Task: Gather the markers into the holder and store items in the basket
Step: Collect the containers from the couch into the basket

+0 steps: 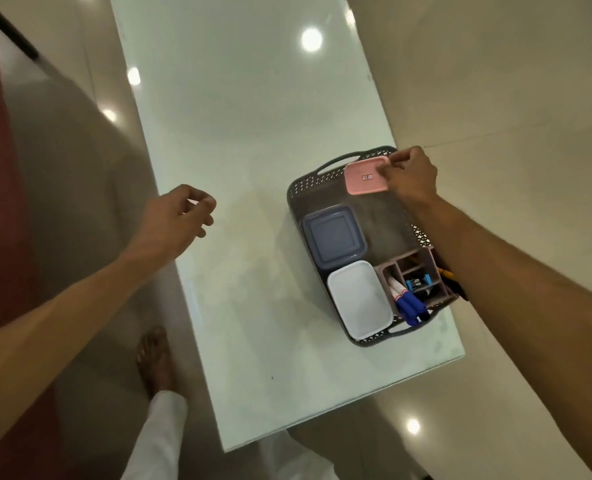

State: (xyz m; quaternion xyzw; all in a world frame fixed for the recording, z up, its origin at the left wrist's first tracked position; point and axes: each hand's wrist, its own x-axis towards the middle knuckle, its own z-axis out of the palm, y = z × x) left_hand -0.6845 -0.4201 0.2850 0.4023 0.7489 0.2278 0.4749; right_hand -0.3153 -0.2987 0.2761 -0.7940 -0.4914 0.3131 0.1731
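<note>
Placement of the pink box (367, 177) was the matter in hand, and it turned on one relation: the box sat tilted over the far right corner of the basket (299, 188), and the bare stretch of basket floor lay just below and to the near side of it. The right hand (413, 176) pinched the box by its right edge, fingers curled over the far corner, so the box lay directly left of that hand with its long axis running left to right. The left hand (180, 216) hung well apart over the table (239, 98), fingers loosely curled and holding nothing; the right was plainly the nearer one.

Basket walls were dark grey plastic with a woven lattice and loop handles at the far and near ends. Inside, a grey-blue box (334, 235) with a raised square lid lay at the left wall, and a white box (358, 297), smooth and round-cornered, sat just near of it, the two touching or almost so. At the near right corner stood the holder (422, 277), a pale mauve organiser with several compartments; the markers (408, 303), white barrels with blue caps, leaned out of its left compartment toward the near rim. The table was glossy pale glass, mirroring ceiling lights.

Judging from this, lowering the pink box flat onto the open floor would nearly finish the storing.
</note>
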